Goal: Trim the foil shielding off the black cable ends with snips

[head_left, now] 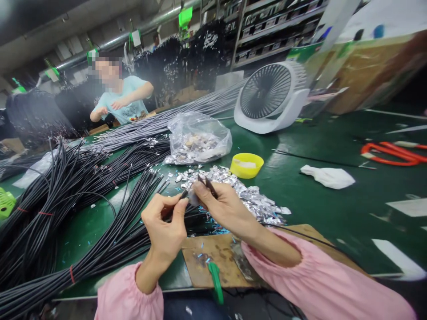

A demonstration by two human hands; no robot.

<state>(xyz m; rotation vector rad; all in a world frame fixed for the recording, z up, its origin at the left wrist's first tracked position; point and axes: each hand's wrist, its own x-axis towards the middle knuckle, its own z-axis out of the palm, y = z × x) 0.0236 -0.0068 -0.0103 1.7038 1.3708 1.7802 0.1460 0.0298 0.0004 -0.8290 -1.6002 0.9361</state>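
My left hand [168, 224] pinches a black cable [183, 194] between thumb and forefinger. Close beside it, my right hand [230, 206] is closed around dark tweezers [210, 187], whose two points stick up past the fingers. A small grey piece, perhaps foil, shows at the right thumb where the hands nearly meet; its exact hold is blurred. Behind the hands spreads a heap of silver foil scraps [256, 200], with tiny blue bits near its front. Below lies a stained brown board [220, 249] with a green-handled object [216, 282] on its front edge.
Bundles of black cables [110, 235] cover the left side. A clear bag of scraps [200, 140], a yellow ring-shaped container [247, 166] and a white fan [271, 98] stand farther back. Orange-handled scissors [393, 153] lie right. Across the table sits a person in light blue [128, 100].
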